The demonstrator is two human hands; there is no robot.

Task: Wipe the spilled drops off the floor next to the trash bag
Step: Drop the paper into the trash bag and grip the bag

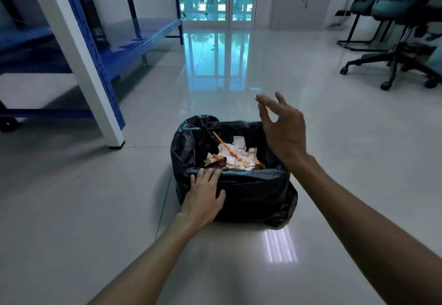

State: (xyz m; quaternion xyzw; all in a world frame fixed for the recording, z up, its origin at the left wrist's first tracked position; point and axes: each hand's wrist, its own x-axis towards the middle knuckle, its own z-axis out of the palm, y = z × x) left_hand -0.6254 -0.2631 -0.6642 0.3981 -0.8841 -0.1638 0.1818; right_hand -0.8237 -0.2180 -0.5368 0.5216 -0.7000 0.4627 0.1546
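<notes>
1. Trash bag [251,199]: black, open-topped, standing on the pale tiled floor [95,209]; stained tissues [235,161] inside.
2. Left hand [203,197]: grip flat, fingers straight on the bag's near rim.
3. Right hand [283,128]: above the bag's far side, grip loose, fingers spread, holding nothing.

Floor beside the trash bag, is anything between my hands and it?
Nothing visible does. The floor either side of the trash bag lies bare. The left hand rests on the bag's near rim; the right hand hovers over its opening, holding nothing. I can't make out any drops or a cloth.
</notes>
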